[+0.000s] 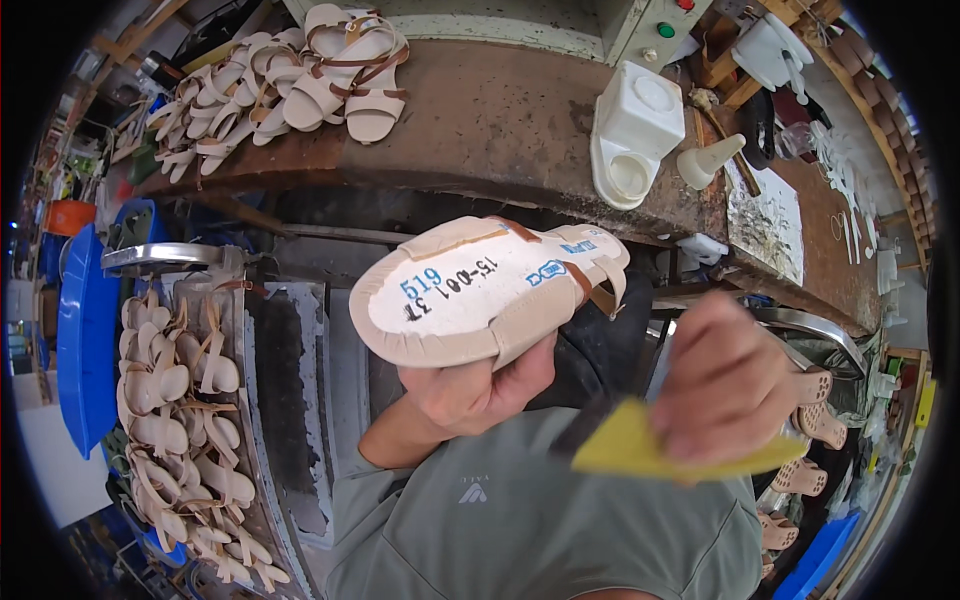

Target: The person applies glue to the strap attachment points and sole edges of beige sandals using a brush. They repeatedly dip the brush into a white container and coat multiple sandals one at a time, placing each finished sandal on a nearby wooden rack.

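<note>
My left hand (478,392) curled firmly under sandal (465,285), underside up; blurred right hand (722,385) closed around yellow sheet (622,440). Best: brace sandal, grip sheet evenly.

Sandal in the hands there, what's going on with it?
The person's left hand holds a beige sandal, underside toward the camera. The right hand, blurred, grips a yellow piece with a dark end, apart from the sandal. More sandals lie heaped on the workbench.
</note>
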The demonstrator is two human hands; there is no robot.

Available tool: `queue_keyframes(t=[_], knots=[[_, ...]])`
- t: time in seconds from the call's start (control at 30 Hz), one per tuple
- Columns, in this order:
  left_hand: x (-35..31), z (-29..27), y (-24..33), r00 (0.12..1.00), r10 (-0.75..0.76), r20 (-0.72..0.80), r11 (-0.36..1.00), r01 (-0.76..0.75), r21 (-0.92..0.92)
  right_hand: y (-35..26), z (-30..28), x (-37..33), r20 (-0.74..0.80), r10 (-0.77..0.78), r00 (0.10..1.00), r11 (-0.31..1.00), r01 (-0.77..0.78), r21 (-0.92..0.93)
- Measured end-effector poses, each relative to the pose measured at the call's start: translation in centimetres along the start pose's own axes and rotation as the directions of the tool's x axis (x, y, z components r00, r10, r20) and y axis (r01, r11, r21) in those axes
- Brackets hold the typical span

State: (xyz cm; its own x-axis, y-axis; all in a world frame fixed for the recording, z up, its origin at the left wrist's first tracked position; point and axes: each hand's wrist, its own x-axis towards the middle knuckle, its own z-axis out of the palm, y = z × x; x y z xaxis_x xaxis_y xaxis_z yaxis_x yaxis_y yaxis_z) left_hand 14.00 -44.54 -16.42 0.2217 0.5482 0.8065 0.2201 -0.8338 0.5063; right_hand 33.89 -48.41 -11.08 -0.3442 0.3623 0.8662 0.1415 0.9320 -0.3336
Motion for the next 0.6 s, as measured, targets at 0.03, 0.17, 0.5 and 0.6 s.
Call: queue_keyframes(t=[0.03, 0.17, 0.5, 0.6], knots=[[0.3, -0.3, 0.2, 1.000, -0.019, 0.011, 1.000, 0.019, -0.006, 0.4, 0.3, -0.8, -0.123, 0.044, 0.991, 0.999, -0.047, -0.020], [0.2, -0.3, 0.4, 0.998, -0.070, -0.003, 0.997, 0.070, -0.041, 0.2, -0.4, -0.4, 0.026, 0.019, 1.000, 0.999, -0.018, -0.041], [-0.3, -0.7, 0.2, 0.990, -0.137, 0.041, 0.983, 0.141, -0.119, -0.3, -2.2, -2.9, -0.305, 0.395, 0.867, 0.919, -0.379, 0.112], [-0.4, -0.6, 0.6, 0.992, -0.124, 0.016, 0.986, 0.125, -0.112, -0.5, -2.3, -2.3, -0.268, 0.344, 0.900, 0.929, -0.367, -0.040]])
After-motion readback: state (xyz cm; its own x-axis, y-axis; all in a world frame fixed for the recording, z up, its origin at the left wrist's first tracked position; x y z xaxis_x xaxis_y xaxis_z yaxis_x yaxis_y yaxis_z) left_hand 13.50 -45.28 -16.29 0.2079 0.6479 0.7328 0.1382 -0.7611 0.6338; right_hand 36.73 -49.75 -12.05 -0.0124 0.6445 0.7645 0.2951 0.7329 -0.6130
